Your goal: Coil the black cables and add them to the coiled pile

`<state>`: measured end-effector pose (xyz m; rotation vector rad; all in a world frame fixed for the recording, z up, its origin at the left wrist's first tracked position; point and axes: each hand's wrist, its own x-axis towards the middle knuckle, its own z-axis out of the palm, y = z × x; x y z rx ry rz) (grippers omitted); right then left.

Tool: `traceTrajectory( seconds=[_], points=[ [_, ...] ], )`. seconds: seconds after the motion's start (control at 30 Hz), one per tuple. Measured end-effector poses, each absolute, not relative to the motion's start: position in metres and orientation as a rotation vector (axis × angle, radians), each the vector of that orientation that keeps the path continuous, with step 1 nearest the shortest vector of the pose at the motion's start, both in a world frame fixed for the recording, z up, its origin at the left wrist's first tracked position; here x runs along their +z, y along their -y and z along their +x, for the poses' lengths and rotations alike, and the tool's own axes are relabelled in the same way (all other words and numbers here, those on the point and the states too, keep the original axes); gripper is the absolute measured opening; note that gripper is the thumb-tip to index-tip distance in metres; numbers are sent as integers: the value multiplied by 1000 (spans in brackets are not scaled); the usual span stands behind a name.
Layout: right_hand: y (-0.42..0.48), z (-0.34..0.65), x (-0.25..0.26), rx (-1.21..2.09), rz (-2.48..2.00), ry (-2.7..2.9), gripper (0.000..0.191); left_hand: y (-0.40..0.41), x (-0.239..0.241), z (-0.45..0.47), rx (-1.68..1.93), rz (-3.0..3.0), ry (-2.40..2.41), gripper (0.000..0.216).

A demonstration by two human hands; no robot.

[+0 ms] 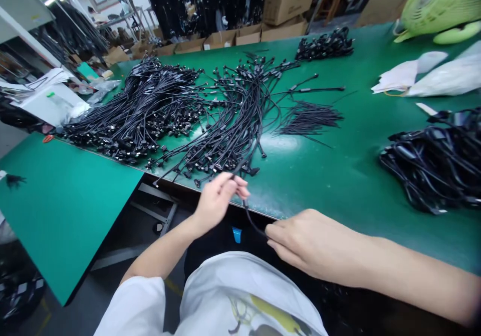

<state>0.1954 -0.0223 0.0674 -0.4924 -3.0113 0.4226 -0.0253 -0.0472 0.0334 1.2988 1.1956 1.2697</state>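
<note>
A black cable (252, 221) runs between my two hands at the table's front edge. My left hand (221, 194) is closed on its upper end, near a connector partly hidden by the fingers. My right hand (300, 238) pinches the same cable lower down, with the thumb and forefinger pressed together. Just beyond my left hand lies a loose heap of black cables (240, 120) with connectors at their ends. A small pile of thin black ties (311, 118) rests to its right.
A larger cable heap (150, 95) spreads over the left of the green table (338, 170). Coiled cable bundles (439, 160) lie at the right, another bundle (325, 44) at the back. A green fan (439, 7) and white bags (443, 75) stand far right. A lower green table (71, 195) adjoins at left.
</note>
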Motion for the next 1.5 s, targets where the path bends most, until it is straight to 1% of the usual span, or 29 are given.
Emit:
traceTrajectory(
  seconds=[0.1, 0.17, 0.23, 0.3, 0.33, 0.4, 0.5, 0.63, 0.77, 0.83, 0.9, 0.97, 1.13, 1.2, 1.3, 1.37, 1.5],
  points=[
    [14, 187, 79, 638, -551, 2810, 27, 55, 28, -12, 991, 1518, -1113, 35],
    [2, 185, 79, 722, -643, 2601, 28, 58, 27, -11, 934, 1453, -1008, 43],
    [-9, 182, 72, 777, -734, 2397, 25, 57, 26, -13, 971, 1257, -856, 51],
    [-16, 177, 59, 792, -799, 2168, 20, 54, 26, -16, 1015, 1062, -735, 52],
    [-18, 174, 52, 827, -810, 2071, 25, 53, 26, -17, 1038, 992, -703, 50],
    [-18, 167, 38, 1020, -824, 1962, 35, 50, 27, -17, 1097, 906, -699, 41],
    [-14, 159, 22, 1353, -936, 1804, 33, 50, 21, -10, 1151, 829, -742, 41],
    [-8, 153, 10, 1470, -1011, 1490, 30, 54, 7, 3, 1114, 687, -784, 49],
    [-2, 146, 1, 1676, -844, 1395, 35, 45, 9, -1, 1337, 444, -815, 48],
    [4, 140, -3, 1696, -770, 1383, 40, 39, 12, -6, 1400, 325, -795, 46],
    [11, 135, -6, 1642, -772, 1367, 45, 36, 11, -9, 1406, 260, -796, 44],
    [17, 130, -9, 1574, -810, 1378, 46, 36, 5, -9, 1399, 217, -832, 43],
    [21, 127, -9, 1605, -728, 1581, 28, 35, -11, -9, 1457, 218, -933, 47],
    [22, 127, -9, 1641, -714, 1519, 22, 32, -10, -10, 1477, 217, -921, 48],
    [24, 125, -12, 1780, -786, 1200, 22, 31, -1, -12, 1442, 179, -862, 44],
    [24, 126, -15, 1816, -826, 1064, 24, 34, 5, -13, 1432, 184, -811, 40],
    [19, 134, -15, 1842, -813, 1117, 27, 45, 7, -16, 1384, 369, -742, 38]
  ],
)
